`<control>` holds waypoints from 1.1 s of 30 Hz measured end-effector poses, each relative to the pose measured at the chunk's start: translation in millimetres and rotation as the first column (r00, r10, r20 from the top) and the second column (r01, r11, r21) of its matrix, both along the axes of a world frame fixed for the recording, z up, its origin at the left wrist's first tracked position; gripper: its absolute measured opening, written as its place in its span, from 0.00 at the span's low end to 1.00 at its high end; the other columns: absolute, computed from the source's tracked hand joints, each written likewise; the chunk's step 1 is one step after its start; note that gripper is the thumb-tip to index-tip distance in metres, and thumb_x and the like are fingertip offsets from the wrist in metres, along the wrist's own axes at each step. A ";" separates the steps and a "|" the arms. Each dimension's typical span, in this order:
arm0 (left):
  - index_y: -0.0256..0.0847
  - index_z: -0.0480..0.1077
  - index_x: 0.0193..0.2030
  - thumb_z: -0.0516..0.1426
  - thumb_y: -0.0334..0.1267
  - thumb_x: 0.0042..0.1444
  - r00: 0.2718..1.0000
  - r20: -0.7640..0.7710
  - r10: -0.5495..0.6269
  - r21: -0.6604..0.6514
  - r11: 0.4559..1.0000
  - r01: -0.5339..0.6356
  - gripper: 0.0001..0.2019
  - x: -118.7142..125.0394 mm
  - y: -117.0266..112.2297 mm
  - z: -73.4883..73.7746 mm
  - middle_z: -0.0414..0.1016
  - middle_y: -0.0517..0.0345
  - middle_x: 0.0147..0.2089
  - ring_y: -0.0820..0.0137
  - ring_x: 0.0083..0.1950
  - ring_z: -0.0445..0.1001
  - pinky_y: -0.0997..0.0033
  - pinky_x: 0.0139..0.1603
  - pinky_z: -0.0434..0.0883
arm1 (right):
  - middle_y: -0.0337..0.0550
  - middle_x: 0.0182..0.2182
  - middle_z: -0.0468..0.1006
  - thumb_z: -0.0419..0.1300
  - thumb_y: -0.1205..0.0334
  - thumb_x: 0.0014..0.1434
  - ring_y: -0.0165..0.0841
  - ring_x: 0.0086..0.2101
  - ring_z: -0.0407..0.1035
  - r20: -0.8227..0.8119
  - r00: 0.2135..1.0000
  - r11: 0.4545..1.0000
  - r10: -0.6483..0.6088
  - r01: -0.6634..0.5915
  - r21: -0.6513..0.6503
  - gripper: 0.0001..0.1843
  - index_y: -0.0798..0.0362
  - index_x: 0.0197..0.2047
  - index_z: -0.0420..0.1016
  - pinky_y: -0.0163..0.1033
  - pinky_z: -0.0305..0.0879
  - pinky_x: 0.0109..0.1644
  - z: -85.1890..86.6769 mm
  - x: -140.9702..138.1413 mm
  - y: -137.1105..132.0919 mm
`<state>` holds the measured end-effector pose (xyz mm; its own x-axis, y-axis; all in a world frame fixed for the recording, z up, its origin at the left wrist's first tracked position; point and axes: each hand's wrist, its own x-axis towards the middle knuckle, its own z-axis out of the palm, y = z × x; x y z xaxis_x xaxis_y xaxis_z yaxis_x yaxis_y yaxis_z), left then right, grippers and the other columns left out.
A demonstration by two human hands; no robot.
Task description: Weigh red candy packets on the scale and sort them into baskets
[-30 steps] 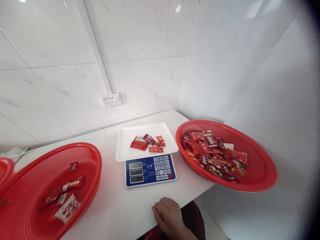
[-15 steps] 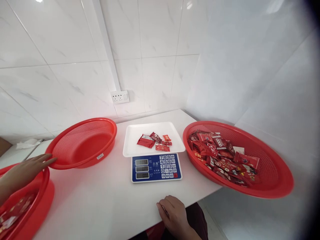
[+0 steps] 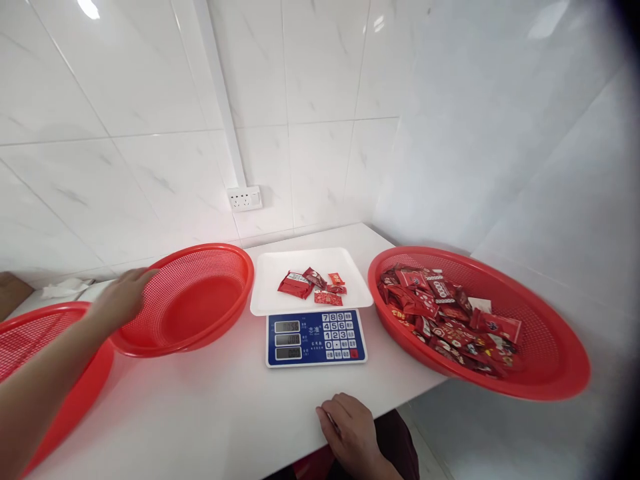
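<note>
My left hand (image 3: 129, 297) reaches over the left rim of the middle red basket (image 3: 213, 340). Its slightly blurred fingers are closed over that rim, and the thumb is hidden. My right hand (image 3: 350, 430) lies at the table's front edge with fingers curled in. Whatever it may hold cannot be made out. Between the baskets stands a blue and white digital scale (image 3: 317, 340) with lit displays. On its white tray (image 3: 267, 263) lie several red snack packets (image 3: 296, 285). To the right, a large red basket (image 3: 555, 353) is heaped with similar packets (image 3: 440, 313).
Another red basket (image 3: 97, 380) stands at the left front, partly behind my left forearm. The white table (image 3: 210, 413) meets a tiled wall with a power socket (image 3: 245, 199). A brown box (image 3: 13, 293) and white paper (image 3: 63, 288) are at the far left.
My left hand has moved right and now reaches over the middle basket's rim. That basket has shifted right, close to the scale tray. My right hand has stayed in place.
</note>
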<state>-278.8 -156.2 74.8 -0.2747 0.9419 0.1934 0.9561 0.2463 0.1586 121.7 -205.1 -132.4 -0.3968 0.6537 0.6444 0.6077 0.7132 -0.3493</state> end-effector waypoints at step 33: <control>0.36 0.56 0.60 0.47 0.49 0.57 0.942 -0.050 -0.331 -0.226 0.923 0.312 0.27 103.6 84.9 -3.7 0.62 0.42 0.59 0.50 0.59 0.61 0.51 0.53 0.63 | 0.37 0.17 0.64 0.50 0.66 0.59 0.28 0.20 0.57 -0.069 0.997 0.991 0.036 -0.026 0.131 0.13 0.52 0.23 0.64 0.35 0.48 0.26 -9.9 0.9 3.5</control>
<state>-175.2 -71.3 71.1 0.0581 0.9983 -0.0109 0.9971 -0.0575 0.0506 122.6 -201.6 -142.3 -0.3660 0.5508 0.7501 0.5617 0.7734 -0.2938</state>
